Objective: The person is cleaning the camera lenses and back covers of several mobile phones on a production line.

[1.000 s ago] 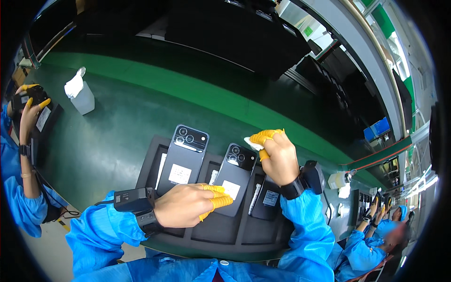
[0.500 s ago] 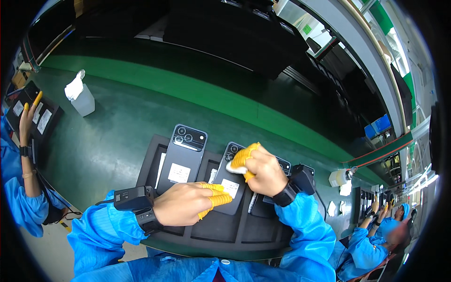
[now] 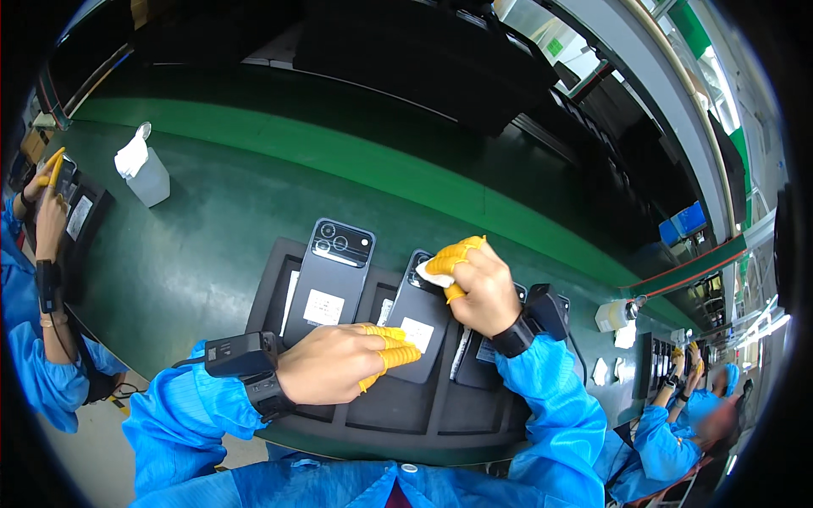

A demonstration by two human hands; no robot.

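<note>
A dark grey phone (image 3: pixel 405 356), back up and with a white label (image 3: pixel 415 335), lies in a black foam tray (image 3: pixel 385 416). My left hand (image 3: pixel 334 362), in yellow finger cots, rests its stretched fingers flat over the lower part of this phone and its label. My right hand (image 3: pixel 483 292), also in yellow cots, pinches a white cloth (image 3: pixel 434 271) against the camera end, partly covering the lenses. To the left, a second phone (image 3: pixel 333 275) leans on the tray with its camera block showing. More phones on the right are partly hidden behind my right hand and wrist.
A translucent bottle with white tissue (image 3: pixel 149 179) stands on the green table (image 3: pixel 229 203) at left. Another bottle (image 3: pixel 611 317) and scraps of white tissue (image 3: pixel 600 371) are at right. Co-workers in blue sit on both sides; the left one's hands (image 3: pixel 52 216) are over another tray.
My right hand has moved the cloth slightly up and away along the phone's camera end. My left hand stays nearly still. At far left, a co-worker's hands now meet at a phone.
</note>
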